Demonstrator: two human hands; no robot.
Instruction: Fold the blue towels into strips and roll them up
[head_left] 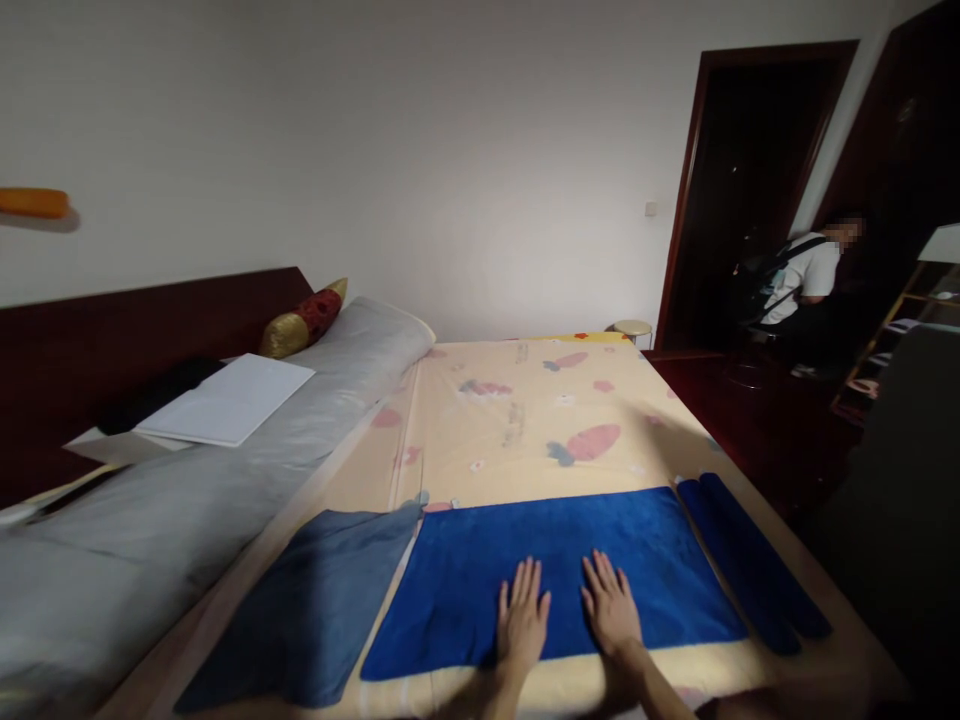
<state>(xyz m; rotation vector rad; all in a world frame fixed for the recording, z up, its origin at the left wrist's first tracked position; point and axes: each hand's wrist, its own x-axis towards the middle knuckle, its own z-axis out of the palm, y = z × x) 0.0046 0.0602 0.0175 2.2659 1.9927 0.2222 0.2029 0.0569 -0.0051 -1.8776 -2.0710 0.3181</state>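
Note:
A blue towel (pixel 555 540) lies spread out on the bed's patterned sheet (pixel 480 460). My left hand (pixel 523 615) rests flat on its near half, fingers stretched forward. To the right, my right hand (pixel 611 600) also lies palm down on the same cloth, fingers slightly apart. Neither hand grips anything. A greyish-blue cloth (pixel 300 600) lies flat to the left of the towel. Along its right side are two narrow blue rolls of cloth (pixel 754 565), side by side.
Grey bedding (pixel 225 510) runs along the left, with a white board (pixel 232 400) and a red and gold cushion (pixel 307 320) on it. A round stool (pixel 632 328) stands beyond the bed. A person (pixel 806 275) with a backpack sits near the dark door at right, beside a shelf (pixel 892 330).

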